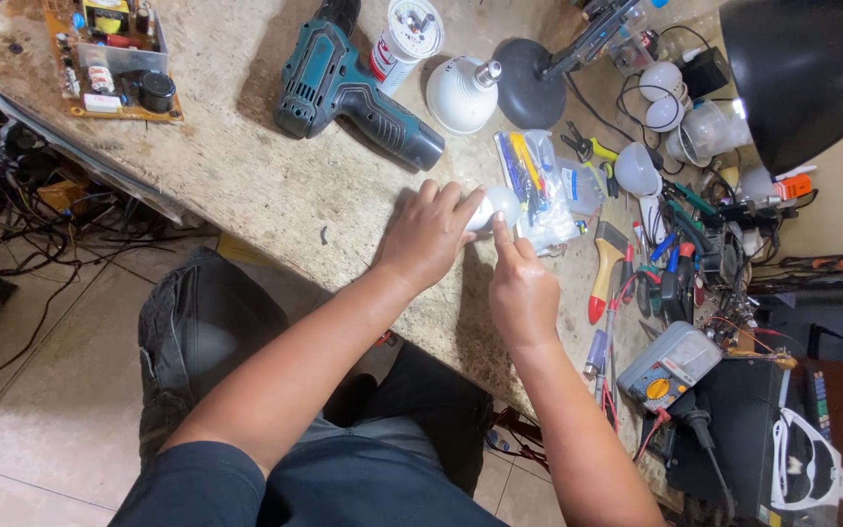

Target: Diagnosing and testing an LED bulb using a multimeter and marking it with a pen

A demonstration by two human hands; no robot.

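Observation:
My left hand (429, 234) lies over a small white light bulb (496, 206) on the worn workbench (246, 166) and grips it; only the bulb's rounded end shows past my fingers. Beside it, my right hand (522, 288) has its index finger stretched out, the tip touching the bulb, the other fingers curled with nothing in them. Just beyond the bulb lies a clear plastic bag (539, 185) of small tools.
A teal cordless drill (348, 88) lies at the back, next to a white bulb housing (461, 93) and a white can (404, 39). A circuit board (114, 59) sits far left. Pliers, screwdrivers, a multimeter (668, 363), bulb domes and a black lamp shade (802, 68) crowd the right side.

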